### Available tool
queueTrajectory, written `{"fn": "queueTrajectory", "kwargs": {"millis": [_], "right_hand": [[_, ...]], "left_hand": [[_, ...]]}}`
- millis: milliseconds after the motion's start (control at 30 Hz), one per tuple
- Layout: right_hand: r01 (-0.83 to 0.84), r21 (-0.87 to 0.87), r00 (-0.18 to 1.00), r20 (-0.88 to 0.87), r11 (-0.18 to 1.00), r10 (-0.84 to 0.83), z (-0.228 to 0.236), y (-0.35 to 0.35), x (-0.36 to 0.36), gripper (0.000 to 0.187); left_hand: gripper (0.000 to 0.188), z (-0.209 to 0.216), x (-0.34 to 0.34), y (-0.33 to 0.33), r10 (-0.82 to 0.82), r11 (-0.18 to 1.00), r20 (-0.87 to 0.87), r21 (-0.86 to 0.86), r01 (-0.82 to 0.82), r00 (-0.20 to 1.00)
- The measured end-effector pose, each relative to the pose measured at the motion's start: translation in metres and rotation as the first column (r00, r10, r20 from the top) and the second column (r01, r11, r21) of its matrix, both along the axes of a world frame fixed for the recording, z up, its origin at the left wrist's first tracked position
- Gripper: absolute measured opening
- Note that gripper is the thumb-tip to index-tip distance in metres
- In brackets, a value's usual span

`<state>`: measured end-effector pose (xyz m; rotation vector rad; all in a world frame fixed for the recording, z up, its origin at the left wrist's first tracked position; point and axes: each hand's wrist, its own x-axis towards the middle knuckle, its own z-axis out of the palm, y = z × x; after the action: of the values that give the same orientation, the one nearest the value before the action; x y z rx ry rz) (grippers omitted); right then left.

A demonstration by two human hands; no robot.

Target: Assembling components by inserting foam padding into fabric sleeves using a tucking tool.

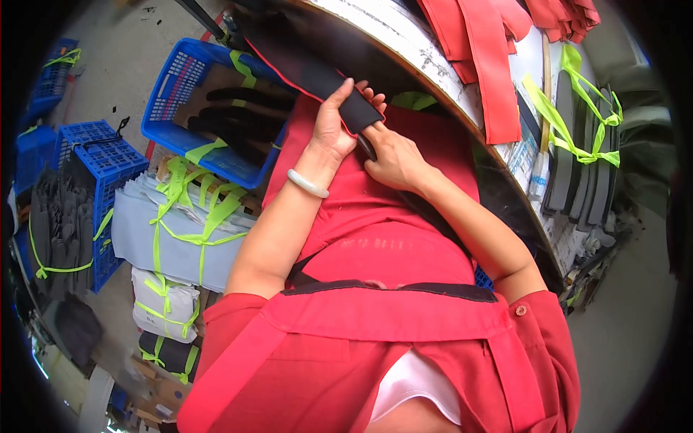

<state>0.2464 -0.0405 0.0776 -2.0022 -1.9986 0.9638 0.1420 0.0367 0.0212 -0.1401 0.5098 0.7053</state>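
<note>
A long black fabric strip with red edging [307,71] runs from the upper left down to my hands, above my red apron [346,195]. My left hand [334,126] is closed around the strip near its lower end, thumb along one edge and fingertips showing at the other. At that end my right hand [398,159] grips the strip, its fingers bent and partly hidden by the fabric. Under my right hand a dark narrow piece shows; I cannot tell if it belongs to the same strip.
A worktable [404,43] curves along the right, bearing red fabric strips [491,86] and tied grey bundles [581,151]. On the left stand a blue basket [164,137] holding dark pieces, another blue crate [115,166], a tied light-grey stack [180,238] and a white bundle [166,307].
</note>
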Motion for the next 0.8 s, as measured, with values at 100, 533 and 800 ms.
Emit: {"fn": "queueTrajectory", "kwargs": {"millis": [100,533,800], "right_hand": [[-0.019,-0.121,0.999,0.035,0.992,0.023,0.003,0.026,-0.005,0.032],[0.026,-0.009,0.999,0.036,1.0,-0.026,0.001,0.022,-0.011,0.052],[-0.035,0.037,0.992,0.125,0.999,0.03,-0.001,0.017,-0.008,0.036]], "left_hand": [[0.023,-0.024,0.005,0.01,0.032,0.998,0.075,0.053,-0.036,0.997],[0.027,-0.022,0.002,0.01,-0.042,0.999,0.206,0.029,0.036,0.978],[0.018,-0.017,0.003,0.012,0.016,0.996,0.019,0.086,-0.018,1.0]]}}
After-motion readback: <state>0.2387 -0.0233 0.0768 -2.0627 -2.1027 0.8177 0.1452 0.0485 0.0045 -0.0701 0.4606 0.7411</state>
